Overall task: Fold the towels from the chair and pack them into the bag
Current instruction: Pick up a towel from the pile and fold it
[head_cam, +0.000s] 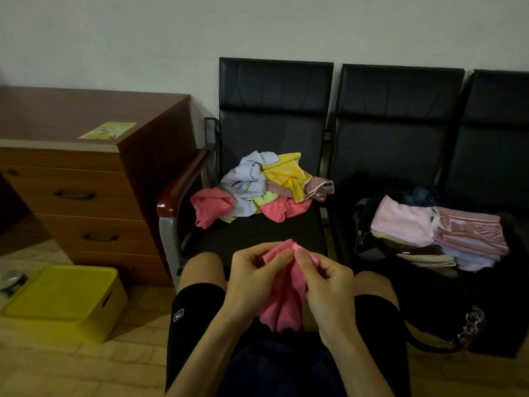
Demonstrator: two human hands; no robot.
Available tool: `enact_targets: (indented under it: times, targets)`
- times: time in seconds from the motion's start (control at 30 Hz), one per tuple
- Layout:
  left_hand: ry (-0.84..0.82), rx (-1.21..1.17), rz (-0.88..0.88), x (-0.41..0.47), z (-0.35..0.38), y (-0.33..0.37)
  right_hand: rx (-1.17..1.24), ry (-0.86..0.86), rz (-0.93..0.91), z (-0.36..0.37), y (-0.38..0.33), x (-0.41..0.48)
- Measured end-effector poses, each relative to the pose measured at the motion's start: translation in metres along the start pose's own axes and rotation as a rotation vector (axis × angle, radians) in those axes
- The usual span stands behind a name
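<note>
Towel [282, 296], pink, hung over the person's lap, its top edge pinched between the left hand [254, 279] and the right hand [326, 285], thumbs and forefingers nipped on the cloth close together. Unfolded towels lay heaped in a pile [257, 187] on the chair [274, 90]; the bag [429, 253] beside it already held folded ones. To fold well, the hands probably should slide apart along the edge to find both corners, shake the cloth flat, then match corner to corner.

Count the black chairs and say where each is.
3, in a row at the wall: left chair under the towel pile, middle chair behind the bag, right chair cut off by the frame edge, so more may follow.
</note>
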State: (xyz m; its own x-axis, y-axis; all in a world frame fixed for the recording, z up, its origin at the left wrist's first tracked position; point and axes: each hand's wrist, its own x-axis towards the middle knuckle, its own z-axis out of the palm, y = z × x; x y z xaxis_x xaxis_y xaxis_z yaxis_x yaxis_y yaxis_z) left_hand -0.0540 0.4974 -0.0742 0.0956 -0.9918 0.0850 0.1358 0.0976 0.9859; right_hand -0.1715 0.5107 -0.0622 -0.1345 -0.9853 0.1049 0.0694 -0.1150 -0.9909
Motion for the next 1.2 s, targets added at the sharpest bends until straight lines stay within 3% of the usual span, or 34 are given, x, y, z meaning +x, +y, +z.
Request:
enact_targets:
  times: [0.37, 0.57, 0.83, 0.93, 1.1, 1.2]
  targets:
    - [-0.100, 0.047, 0.090, -0.004, 0.005, 0.004, 0.013, -0.017, 0.007, 0.002, -0.003, 0.000]
    - [-0.198, 0.133, 0.088, 0.004, -0.007, -0.002, -0.042, -0.183, 0.042, 0.000, -0.002, 0.003]
    - [0.064, 0.369, 0.255, 0.013, -0.006, -0.017, 0.075, -0.473, 0.141, -0.004, -0.017, 0.005]
    - [-0.016, 0.234, 0.188, 0.019, -0.006, -0.005, 0.081, -0.413, 0.099, -0.006, -0.016, 0.013]
    - [-0.138, 0.292, 0.153, 0.054, -0.008, 0.018, 0.031, -0.018, 0.012, -0.018, 0.005, 0.058]
    - [-0.247, 0.263, 0.085, 0.077, -0.008, 0.038, -0.051, -0.066, -0.058, -0.030, 0.003, 0.087]
